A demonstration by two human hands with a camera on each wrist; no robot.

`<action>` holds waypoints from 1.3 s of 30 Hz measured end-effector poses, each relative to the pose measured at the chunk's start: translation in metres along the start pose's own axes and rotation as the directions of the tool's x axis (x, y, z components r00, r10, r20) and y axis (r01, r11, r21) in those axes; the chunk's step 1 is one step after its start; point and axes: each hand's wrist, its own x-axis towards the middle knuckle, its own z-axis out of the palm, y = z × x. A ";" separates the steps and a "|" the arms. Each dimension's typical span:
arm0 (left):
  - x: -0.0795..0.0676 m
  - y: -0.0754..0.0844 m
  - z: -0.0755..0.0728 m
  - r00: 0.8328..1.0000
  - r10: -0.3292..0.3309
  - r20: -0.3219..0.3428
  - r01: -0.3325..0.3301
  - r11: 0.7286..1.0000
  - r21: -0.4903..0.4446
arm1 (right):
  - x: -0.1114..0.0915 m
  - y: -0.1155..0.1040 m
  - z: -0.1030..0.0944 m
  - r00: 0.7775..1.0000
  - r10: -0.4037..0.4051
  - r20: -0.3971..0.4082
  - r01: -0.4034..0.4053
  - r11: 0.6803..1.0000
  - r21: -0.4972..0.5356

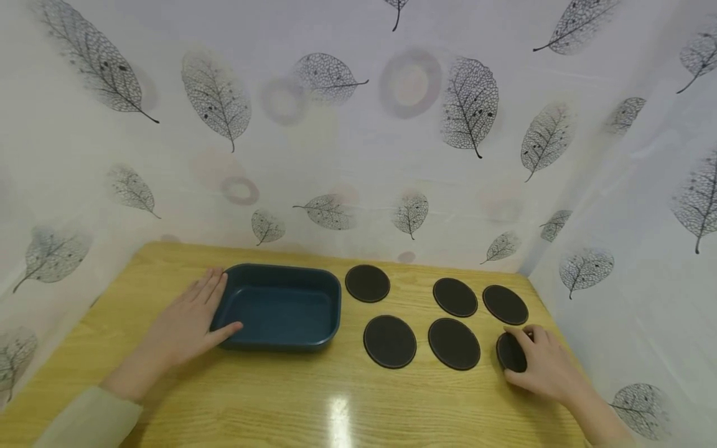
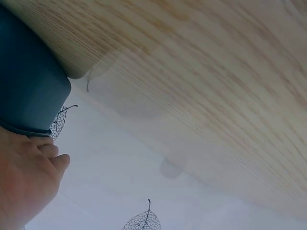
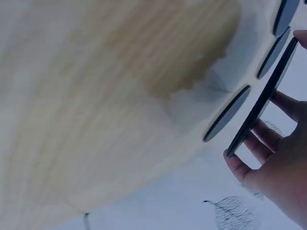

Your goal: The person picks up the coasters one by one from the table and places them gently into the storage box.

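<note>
My left hand (image 1: 187, 320) rests on the left end of a dark blue rectangular dish (image 1: 282, 314), fingers straight along the side and thumb spread over the near rim. The left wrist view shows the fingertips at the rim of the same dish (image 2: 29, 81). At the right of the table, my right hand (image 1: 546, 364) grips a round black coaster (image 1: 511, 353) by its edge, thumb on the near side and fingers on the far side. In the right wrist view this coaster (image 3: 261, 100) stands raised above the table and is seen nearly edge-on.
Between dish and right hand, several more black coasters lie flat and apart in two rough rows, among them a far-left one (image 1: 367, 284), a near one (image 1: 389, 341) and a far-right one (image 1: 505, 305). A leaf-patterned cloth (image 1: 358, 155) borders the wooden table (image 1: 252, 398).
</note>
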 end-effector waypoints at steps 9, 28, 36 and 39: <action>0.000 0.000 0.001 1.000 0.000 0.012 0.000 1.000 0.014 | 0.032 -0.040 -0.016 0.992 -0.119 -0.031 0.118 0.993 -0.005; 0.001 0.000 0.000 1.000 -0.001 -0.006 0.001 1.000 0.022 | 0.101 -0.121 -0.027 0.970 -0.241 0.011 0.240 0.970 0.033; 0.003 0.002 -0.003 1.000 0.000 0.010 -0.001 0.999 0.033 | 0.124 -0.153 -0.035 0.954 -0.300 -0.007 0.299 0.952 0.064; 0.002 0.002 -0.003 1.000 0.002 0.007 -0.002 0.999 0.032 | 0.132 -0.165 -0.039 0.947 -0.320 -0.019 0.320 0.944 0.074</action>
